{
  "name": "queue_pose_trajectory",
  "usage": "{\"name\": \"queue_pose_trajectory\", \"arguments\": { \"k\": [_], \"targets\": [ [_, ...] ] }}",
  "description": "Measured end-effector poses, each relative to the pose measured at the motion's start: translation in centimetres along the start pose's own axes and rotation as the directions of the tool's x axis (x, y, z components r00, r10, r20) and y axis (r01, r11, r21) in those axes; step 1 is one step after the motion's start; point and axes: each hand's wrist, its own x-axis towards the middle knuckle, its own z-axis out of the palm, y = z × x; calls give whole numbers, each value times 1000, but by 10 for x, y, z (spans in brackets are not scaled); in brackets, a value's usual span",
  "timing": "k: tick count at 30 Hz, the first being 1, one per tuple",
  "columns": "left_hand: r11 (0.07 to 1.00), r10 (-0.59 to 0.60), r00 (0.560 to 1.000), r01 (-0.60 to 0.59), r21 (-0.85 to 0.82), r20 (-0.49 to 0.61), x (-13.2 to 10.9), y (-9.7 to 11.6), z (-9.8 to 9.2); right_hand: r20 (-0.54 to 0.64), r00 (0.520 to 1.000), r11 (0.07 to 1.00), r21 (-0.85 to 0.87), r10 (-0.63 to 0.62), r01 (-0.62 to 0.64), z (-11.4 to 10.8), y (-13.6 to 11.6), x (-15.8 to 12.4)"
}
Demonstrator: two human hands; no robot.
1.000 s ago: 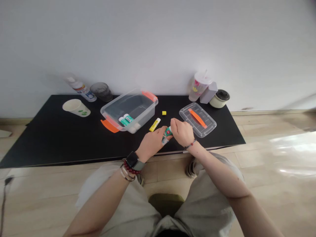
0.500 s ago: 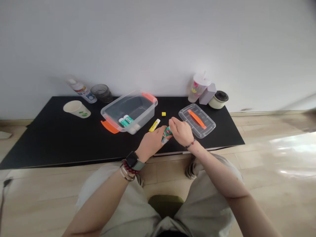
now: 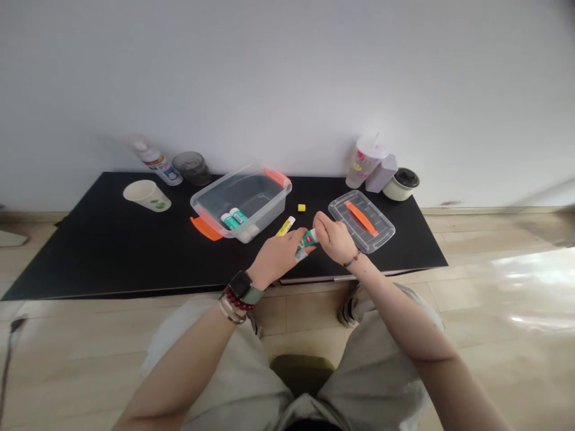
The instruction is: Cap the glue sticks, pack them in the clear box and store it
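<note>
My left hand (image 3: 278, 256) is wrapped round the body of a green glue stick (image 3: 306, 242) above the near edge of the black table (image 3: 112, 251). My right hand (image 3: 335, 238) pinches the stick's upper end, its cap hidden under the fingers. A yellow glue stick (image 3: 286, 225) lies uncapped on the table just behind my left hand, and its small yellow cap (image 3: 301, 208) sits farther back. A clear plastic box (image 3: 242, 200) with orange latches holds two more green glue sticks (image 3: 232, 218).
The box's clear lid (image 3: 362, 221) with an orange handle lies right of my hands. A paper cup (image 3: 147, 195), a spray bottle (image 3: 157, 163) and a dark glass (image 3: 191, 167) stand back left. A tumbler (image 3: 363, 160), a small carton (image 3: 381, 172) and a lidded jar (image 3: 401, 184) stand back right.
The view shifted a little to the left, so everything sits slightly rightward in frame. Both hands stay on the green glue stick, and my right hand has slid toward the stick's end.
</note>
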Motion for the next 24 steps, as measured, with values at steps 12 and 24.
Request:
{"name": "queue_pose_trajectory", "arguments": {
  "k": [12, 24],
  "targets": [
    [993, -18, 1000, 16, 116, 10, 2, -6, -2, 87, 995, 982, 184, -54, 37, -12, 1, -3],
    [991, 75, 988, -59, 118, -133, 1, -15, -19, 15, 1000, 952, 307, 1, -6, -7, -2, -6]
  ]
}}
